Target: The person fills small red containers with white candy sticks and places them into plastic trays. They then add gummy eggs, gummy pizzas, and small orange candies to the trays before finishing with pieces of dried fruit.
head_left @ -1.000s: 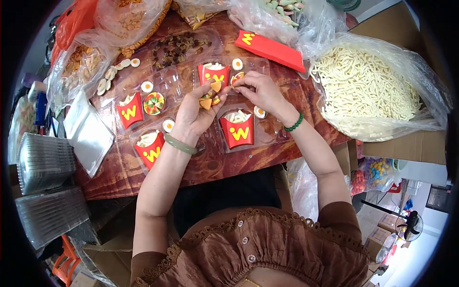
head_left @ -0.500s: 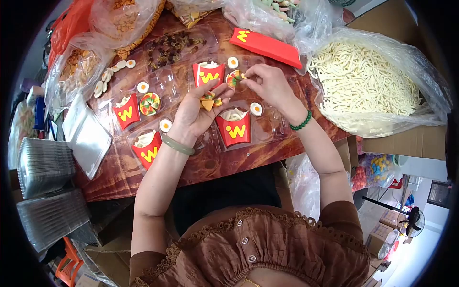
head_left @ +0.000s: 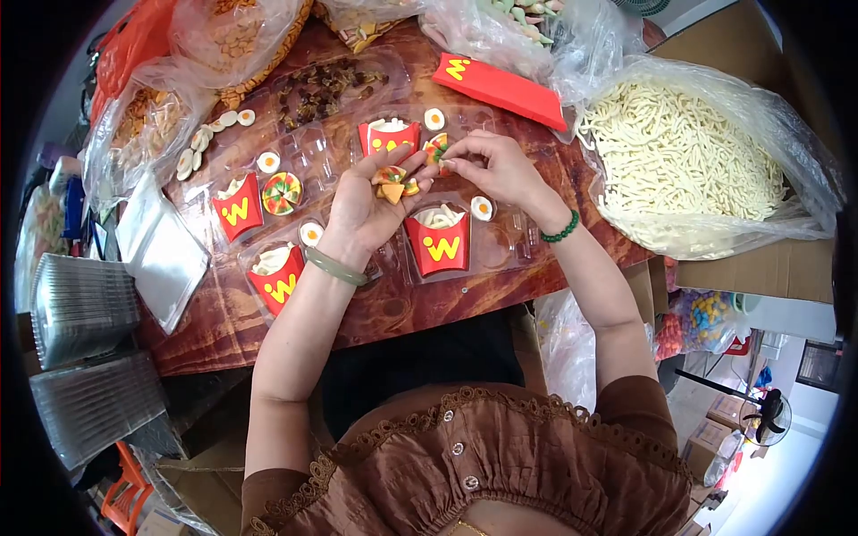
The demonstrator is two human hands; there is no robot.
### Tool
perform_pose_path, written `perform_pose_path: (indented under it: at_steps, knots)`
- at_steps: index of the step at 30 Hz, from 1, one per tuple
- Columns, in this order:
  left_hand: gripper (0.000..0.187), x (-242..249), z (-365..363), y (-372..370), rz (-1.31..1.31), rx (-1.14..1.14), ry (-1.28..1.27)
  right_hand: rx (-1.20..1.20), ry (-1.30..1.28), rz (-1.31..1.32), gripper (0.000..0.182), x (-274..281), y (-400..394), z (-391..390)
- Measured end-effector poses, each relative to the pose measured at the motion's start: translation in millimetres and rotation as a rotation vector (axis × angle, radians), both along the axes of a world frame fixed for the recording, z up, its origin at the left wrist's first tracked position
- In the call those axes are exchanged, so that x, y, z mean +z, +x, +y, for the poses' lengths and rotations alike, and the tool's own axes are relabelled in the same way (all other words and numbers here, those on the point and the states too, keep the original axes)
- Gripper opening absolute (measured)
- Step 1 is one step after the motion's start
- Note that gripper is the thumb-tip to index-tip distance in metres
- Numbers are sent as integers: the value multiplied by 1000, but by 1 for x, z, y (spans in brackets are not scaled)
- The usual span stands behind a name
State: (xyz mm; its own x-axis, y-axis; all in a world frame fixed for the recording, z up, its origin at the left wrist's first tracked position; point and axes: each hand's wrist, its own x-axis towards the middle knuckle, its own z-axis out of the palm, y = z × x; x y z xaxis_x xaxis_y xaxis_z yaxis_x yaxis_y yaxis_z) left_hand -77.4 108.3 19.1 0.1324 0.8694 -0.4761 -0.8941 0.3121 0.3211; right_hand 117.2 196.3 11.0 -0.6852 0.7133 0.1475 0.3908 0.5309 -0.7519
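Note:
Palm up, my left hand [head_left: 365, 204] holds several small pizza-slice pieces [head_left: 391, 186] in its cupped fingers. My right hand [head_left: 487, 165] is beside it with thumb and fingertips pinched at the edge of a pizza piece [head_left: 436, 147]; the fingertips partly hide what they grip. Red fries boxes with a yellow mark stand around the hands: one behind [head_left: 390, 136], one in front [head_left: 438, 239], one at the left [head_left: 237, 209] and one near the front edge [head_left: 275, 279]. Small fried eggs [head_left: 482, 208] lie by the boxes. A round pizza [head_left: 281, 194] sits by the left box.
An open carton lined with plastic holds many pale fries [head_left: 684, 152] at the right. A flat red packet stack [head_left: 500, 90] lies at the back. Dark small pieces [head_left: 322, 91] sit in a clear tray. Clear trays [head_left: 85, 311] are stacked at the left, near plastic bags [head_left: 237, 45].
My right hand has moved slightly left and down, closer to my left hand. The pieces in my left palm have shifted a little.

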Motion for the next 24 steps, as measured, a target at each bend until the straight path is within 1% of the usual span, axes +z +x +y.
perform_pose_path:
  at_steps: [1, 2, 4, 5, 9, 11, 14, 15, 16, 18, 19, 21, 22, 24]
  knots:
    - [37, 0, 0, 0, -22, -8, 36, -97, -183, 38, 15, 7, -2, -4]
    - [39, 0, -1, 2, -46, -18, 70, -96, -183, 37, 15, 14, -4, -8]
    - [40, 3, 0, 8, -60, -7, 92, 25, -171, 71, 16, 33, -12, -22]
    - [41, 5, 1, 11, -73, 4, 118, 45, -192, 30, 18, 36, -15, -29]
    - [37, -1, 2, 12, -142, 16, 171, -29, -219, -15, 15, 36, -15, -32]
    - [37, -1, 1, 13, -193, 52, 123, 54, 38, 120, 13, 30, -13, -31]
    - [36, -5, 1, 8, -201, 22, 112, -13, 93, 91, 12, 35, -3, -20]
    - [36, -6, 1, 6, -201, 25, 113, -16, 152, 34, 12, 36, 3, -11]
    - [35, -7, 2, 5, -195, 43, 77, -15, 152, 34, 12, 34, 7, -2]
    - [33, -6, 3, 4, -186, 60, 44, 110, 459, -64, 8, 24, 13, 16]
    - [33, -4, 3, 3, -195, 72, 25, 111, 462, -63, 8, 19, 14, 24]
    - [32, -3, 4, 3, -204, 86, 7, 396, 507, -101, 8, 14, 13, 34]
    - [32, -5, 4, 3, -197, 97, -3, 399, 509, -100, 8, 13, 13, 37]
    - [33, -7, 5, 2, -188, 113, -13, 483, 468, -92, 9, 15, 11, 39]
